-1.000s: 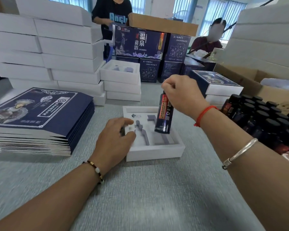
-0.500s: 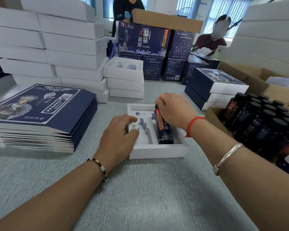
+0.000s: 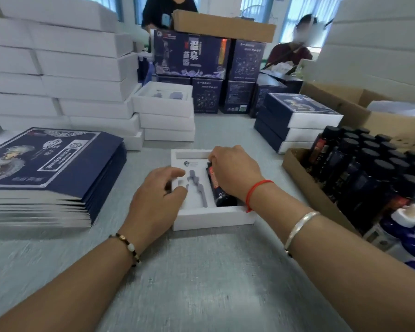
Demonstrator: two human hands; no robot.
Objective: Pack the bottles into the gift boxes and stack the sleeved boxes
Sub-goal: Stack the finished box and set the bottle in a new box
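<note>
- The bottle (image 3: 219,188) lies flat in the right-hand slot of the open box (image 3: 211,218). Its long axis runs away from the person, cap end far and base near.
- The right hand (image 3: 235,172) covers the bottle's far half. Its fingers curl down over the cap end and press or grip it; the fingertips are hidden, so which of the two cannot be told. The bottle's base shows just on the near side of that hand, towards the wrist.
- The left hand (image 3: 157,196) rests on the box's left edge, fingers loosely bent, thumb stretched over the insert. It steadies the box and holds nothing else. The empty left slot (image 3: 197,188) lies between the two hands, just beside the left thumb.
- The crate of bottles (image 3: 369,168) stands to the right of the right hand, much nearer to it than to the left, so the right hand is judged the likely one to fetch the next bottle.
- The flat sleeves (image 3: 46,164) lie in a pile left of the left hand, well apart from the box.
- Against one second ago: the bottle hung upright above the box from the raised right hand; now it lies seated in its slot with the hand lowered onto it. Half a second ago it was already down. The left hand has kept its place on the box edge.
</note>
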